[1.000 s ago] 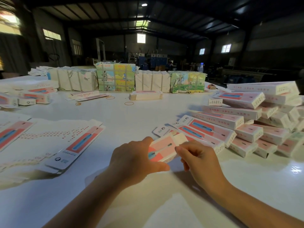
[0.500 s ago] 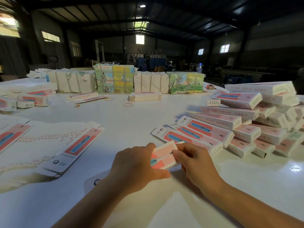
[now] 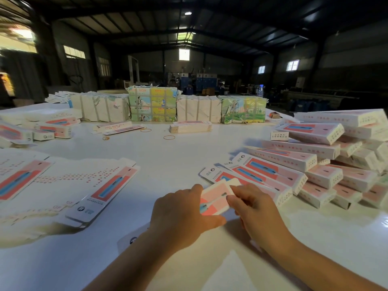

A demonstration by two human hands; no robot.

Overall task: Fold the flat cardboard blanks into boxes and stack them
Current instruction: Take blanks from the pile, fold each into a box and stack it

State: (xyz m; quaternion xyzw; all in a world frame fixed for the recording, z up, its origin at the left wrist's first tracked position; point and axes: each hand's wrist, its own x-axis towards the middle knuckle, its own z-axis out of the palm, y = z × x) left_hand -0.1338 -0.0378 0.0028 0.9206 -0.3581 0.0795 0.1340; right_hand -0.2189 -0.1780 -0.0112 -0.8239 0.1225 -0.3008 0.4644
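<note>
A pink and white cardboard box (image 3: 214, 199) is between my two hands low on the white table (image 3: 180, 160). My left hand (image 3: 182, 215) grips its near part, thumb under the box's right edge. My right hand (image 3: 254, 208) pinches its far end flap with curled fingers. Folded boxes lie in a row (image 3: 260, 175) just beyond my right hand and rise into a big pile (image 3: 336, 156) at the right. Flat blanks (image 3: 90, 185) are fanned out at the left.
Bundled packs of blanks (image 3: 153, 106) stand in a row across the table's far side. A short stack of blanks (image 3: 190, 127) and loose rubber bands (image 3: 169, 137) lie mid-table. More folded boxes (image 3: 52, 127) sit at the far left.
The box has come lower and closer to the table, and its far flap has been pushed in. Both hands stayed on it.
</note>
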